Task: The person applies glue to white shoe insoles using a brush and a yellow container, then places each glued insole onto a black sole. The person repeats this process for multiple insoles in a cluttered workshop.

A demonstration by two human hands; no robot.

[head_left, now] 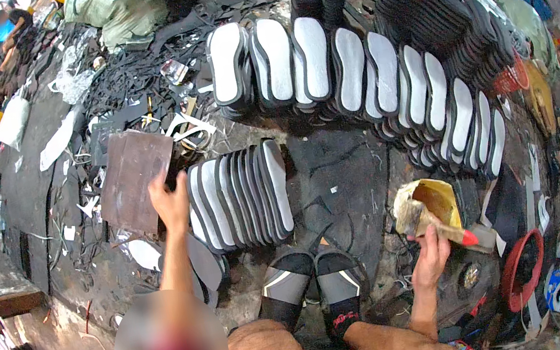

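Note:
My left hand (171, 203) is open, thumb and fingers apart, over the edge of a brown flat board (134, 174); I cannot tell if it touches it. Just right of it stands an overlapping row of shoe soles (239, 196) with white faces and black edges. My right hand (430, 261) has its fingers closed on a brush (483, 239) with a red band and greyish bristles, beside a cut-open yellow container (440, 200). The brush's handle lies partly in front of the container's stained rim.
A long curved row of white-faced soles (351, 69) runs from the middle to the right, with black sole stacks (423, 7) behind. Black scraps (155, 62) cover the far left floor. A red ring-shaped rim (524, 270) lies at right. My sandalled feet (314, 281) are between my hands.

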